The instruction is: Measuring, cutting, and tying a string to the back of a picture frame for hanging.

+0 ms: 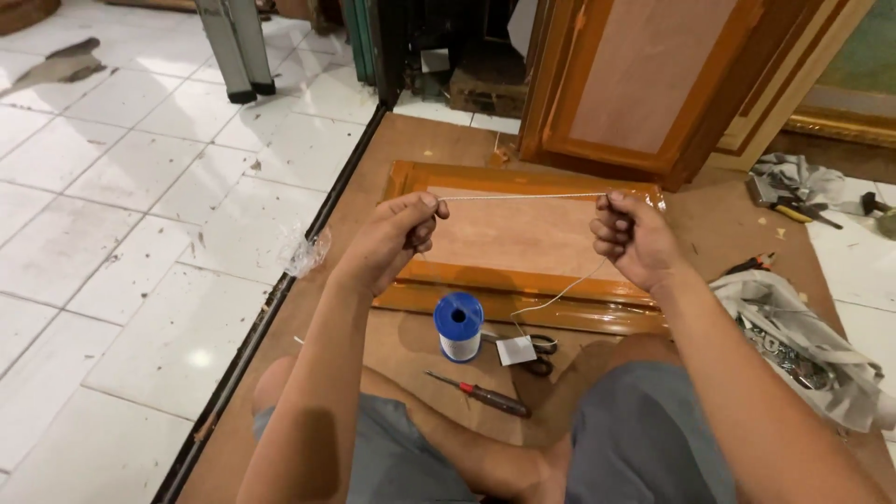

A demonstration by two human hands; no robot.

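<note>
Pinching the thin white string [523, 195] taut between your left hand [397, 233] and right hand [630, 233], you hold something light, limp, likely slippery; grip near both fists.

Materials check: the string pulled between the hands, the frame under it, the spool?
String: thin white cord, probably cotton or nylon; matte, pulled straight between left hand and right hand.
Frame: wood, orange-brown with glossy varnish reflections; its panel looks like bare matte plywood.
Spool: likely plastic, blue top, wound white.
</note>
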